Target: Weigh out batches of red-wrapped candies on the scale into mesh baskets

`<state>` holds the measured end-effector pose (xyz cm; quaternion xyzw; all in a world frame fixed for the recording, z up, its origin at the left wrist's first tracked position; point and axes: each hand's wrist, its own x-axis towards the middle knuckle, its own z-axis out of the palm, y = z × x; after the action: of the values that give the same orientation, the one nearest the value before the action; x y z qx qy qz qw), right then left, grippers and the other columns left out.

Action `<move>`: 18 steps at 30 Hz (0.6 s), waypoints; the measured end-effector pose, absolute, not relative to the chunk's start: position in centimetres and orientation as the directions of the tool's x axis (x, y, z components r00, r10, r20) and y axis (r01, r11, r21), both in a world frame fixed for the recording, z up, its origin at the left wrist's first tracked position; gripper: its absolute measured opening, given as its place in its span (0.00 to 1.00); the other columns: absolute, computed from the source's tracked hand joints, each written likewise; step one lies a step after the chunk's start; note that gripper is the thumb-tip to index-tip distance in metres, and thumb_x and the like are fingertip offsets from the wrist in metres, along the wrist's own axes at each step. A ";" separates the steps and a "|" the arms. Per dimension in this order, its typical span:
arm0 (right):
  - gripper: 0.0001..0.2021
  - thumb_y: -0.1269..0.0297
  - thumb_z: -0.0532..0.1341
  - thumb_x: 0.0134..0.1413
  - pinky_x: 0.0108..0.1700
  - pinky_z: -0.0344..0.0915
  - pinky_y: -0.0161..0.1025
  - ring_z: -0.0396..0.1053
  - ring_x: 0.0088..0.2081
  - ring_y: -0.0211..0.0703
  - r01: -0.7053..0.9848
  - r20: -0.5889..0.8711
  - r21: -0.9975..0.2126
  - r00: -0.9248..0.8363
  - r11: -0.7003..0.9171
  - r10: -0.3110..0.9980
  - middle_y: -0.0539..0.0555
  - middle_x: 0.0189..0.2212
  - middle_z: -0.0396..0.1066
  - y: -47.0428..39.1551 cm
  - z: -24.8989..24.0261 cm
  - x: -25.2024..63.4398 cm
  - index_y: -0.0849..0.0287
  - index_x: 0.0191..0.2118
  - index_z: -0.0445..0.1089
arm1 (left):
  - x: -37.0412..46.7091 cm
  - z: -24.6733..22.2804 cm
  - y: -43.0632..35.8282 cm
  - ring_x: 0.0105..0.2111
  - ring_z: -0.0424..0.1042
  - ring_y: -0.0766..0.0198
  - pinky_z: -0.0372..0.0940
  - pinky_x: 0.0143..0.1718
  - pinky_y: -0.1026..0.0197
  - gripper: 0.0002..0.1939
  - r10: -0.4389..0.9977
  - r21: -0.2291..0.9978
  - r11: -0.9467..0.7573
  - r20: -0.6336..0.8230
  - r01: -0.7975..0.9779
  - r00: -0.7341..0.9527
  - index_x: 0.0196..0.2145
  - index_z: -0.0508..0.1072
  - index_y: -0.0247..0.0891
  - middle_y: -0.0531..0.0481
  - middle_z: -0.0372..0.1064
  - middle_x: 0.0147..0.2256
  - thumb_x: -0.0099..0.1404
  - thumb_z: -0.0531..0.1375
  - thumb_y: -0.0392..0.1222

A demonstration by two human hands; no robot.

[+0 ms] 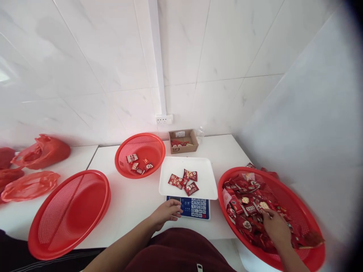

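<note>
Leftmost, left hand (167, 212), fingers curled, rests on the scale keypad (195, 207); three packets (183, 180) on its tray (208, 189). Right hand (273, 224) pinches red sachets (249, 206) in the basket (312, 260): probably light, crinkly, slippery; grip edges.

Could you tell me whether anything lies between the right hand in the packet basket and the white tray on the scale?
Nothing visible does. The right hand rests among the red packets in the right basket, and the white tray sits just beyond that basket's rim. Only bare table shows in the narrow gap. The left hand is at the scale's keypad, below the tray.
</note>
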<state>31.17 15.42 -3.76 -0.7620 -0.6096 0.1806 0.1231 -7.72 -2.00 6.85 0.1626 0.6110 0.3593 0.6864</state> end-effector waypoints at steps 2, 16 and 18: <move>0.21 0.56 0.48 0.49 0.39 0.64 0.51 0.70 0.38 0.62 0.828 -0.142 -0.442 0.316 -0.345 0.938 0.68 0.33 0.73 15.0 -2.2 31.0 0.63 0.37 0.72 | -7.7 6.8 -1.9 0.34 0.68 0.64 0.59 0.40 0.58 0.25 0.694 0.665 0.686 -0.720 -0.296 -0.011 0.40 0.67 0.36 0.47 0.69 0.36 0.47 0.66 0.52; 0.14 0.49 0.57 0.48 0.26 0.62 0.36 0.65 0.23 0.40 0.390 -0.316 -0.914 -0.515 -0.110 0.797 0.48 0.21 0.66 8.1 8.0 10.5 0.55 0.30 0.63 | -6.0 8.7 0.1 0.34 0.70 0.63 0.62 0.38 0.57 0.27 0.768 0.686 0.629 -0.620 -0.364 0.158 0.41 0.68 0.37 0.47 0.69 0.36 0.48 0.68 0.54; 0.13 0.50 0.54 0.52 0.23 0.60 0.35 0.62 0.20 0.37 0.393 -0.338 -0.913 -0.582 -0.108 0.740 0.46 0.20 0.64 6.8 7.5 8.7 0.54 0.30 0.61 | -5.8 8.2 0.1 0.29 0.68 0.66 0.62 0.35 0.58 0.26 0.778 0.695 0.613 -0.614 -0.376 0.134 0.36 0.67 0.36 0.50 0.68 0.30 0.46 0.69 0.55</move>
<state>8.65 6.78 7.47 -0.4344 -0.6523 0.6044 0.1433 -5.81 0.06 8.17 0.1914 0.5255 0.3959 0.7283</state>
